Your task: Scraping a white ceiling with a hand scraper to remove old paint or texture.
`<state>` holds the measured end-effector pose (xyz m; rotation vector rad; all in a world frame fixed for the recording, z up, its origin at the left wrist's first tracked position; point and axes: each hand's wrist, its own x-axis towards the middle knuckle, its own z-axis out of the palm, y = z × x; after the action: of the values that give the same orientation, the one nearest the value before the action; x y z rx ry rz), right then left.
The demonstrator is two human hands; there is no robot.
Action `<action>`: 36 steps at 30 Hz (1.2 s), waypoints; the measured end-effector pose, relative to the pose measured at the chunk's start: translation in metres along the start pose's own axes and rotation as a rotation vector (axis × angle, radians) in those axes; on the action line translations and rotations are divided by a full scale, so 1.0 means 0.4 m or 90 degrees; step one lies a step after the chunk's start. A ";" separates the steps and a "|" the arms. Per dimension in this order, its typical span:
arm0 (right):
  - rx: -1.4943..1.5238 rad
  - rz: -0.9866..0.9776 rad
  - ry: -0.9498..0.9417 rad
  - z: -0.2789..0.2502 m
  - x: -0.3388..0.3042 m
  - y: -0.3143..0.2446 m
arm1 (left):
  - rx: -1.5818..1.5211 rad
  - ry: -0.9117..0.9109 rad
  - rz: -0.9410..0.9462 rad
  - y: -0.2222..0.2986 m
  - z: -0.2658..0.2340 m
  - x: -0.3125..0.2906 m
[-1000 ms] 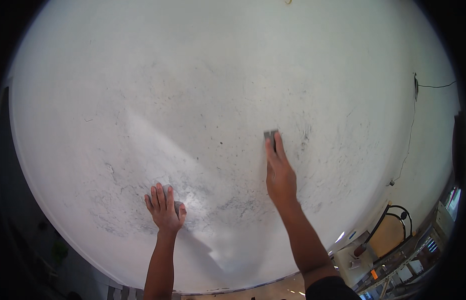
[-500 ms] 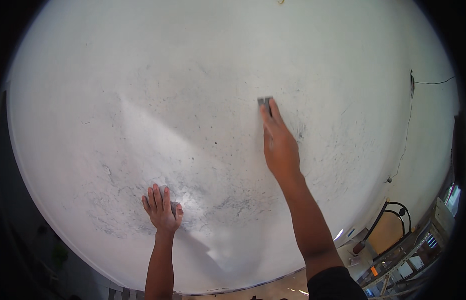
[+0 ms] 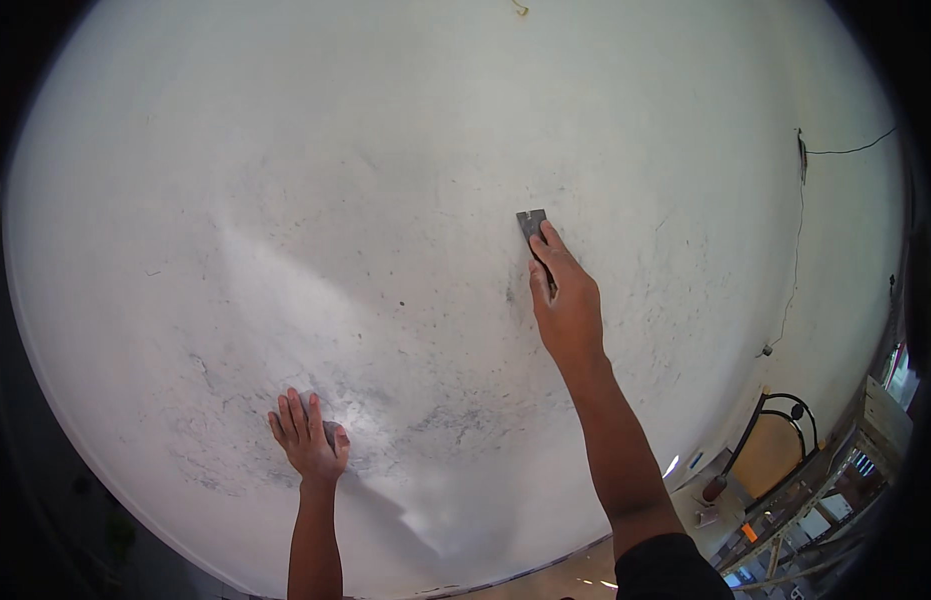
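Observation:
Before me stands a pale wall [image 3: 465,350], scuffed with grey specks and rough dark patches. My right hand [image 3: 570,310] is closed on a flat dark grey scraper-like tool [image 3: 531,221], whose squared upper end lies against the wall. The fingers stretch along it and hide its lower part. Lower and to the left, my left hand [image 3: 312,445] rests on the wall with its fingers spread. A dark grey patch shows between thumb and forefinger; I cannot tell whether it is shadow or a thing under the palm.
A thin cable [image 3: 793,270] runs down the wall at the right to a small dark fitting [image 3: 765,350]. Low on the right are a black-framed chair [image 3: 775,450] and a cluttered metal rack [image 3: 815,530]. A bright patch of light lies on the wall between my hands.
My right hand with the scraper-like tool has moved down and right across the wall. My left hand stays at about the same spot on the wall. The view has shifted slightly.

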<state>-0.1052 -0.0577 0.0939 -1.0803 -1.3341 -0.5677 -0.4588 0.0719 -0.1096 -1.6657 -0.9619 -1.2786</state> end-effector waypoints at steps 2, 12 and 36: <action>-0.029 -0.006 -0.002 0.000 -0.037 0.012 | 0.005 0.001 0.004 -0.004 0.002 0.002; -0.015 0.028 -0.018 -0.025 -0.078 0.066 | -0.007 -0.015 -0.001 0.008 -0.012 0.006; -0.230 -0.011 -0.049 -0.082 -0.170 0.188 | 0.005 -0.013 0.012 -0.002 0.002 -0.003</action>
<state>-0.0394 -0.0698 0.0108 -1.3960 -1.3383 -0.8076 -0.4593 0.0726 -0.1108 -1.6803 -0.9599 -1.2455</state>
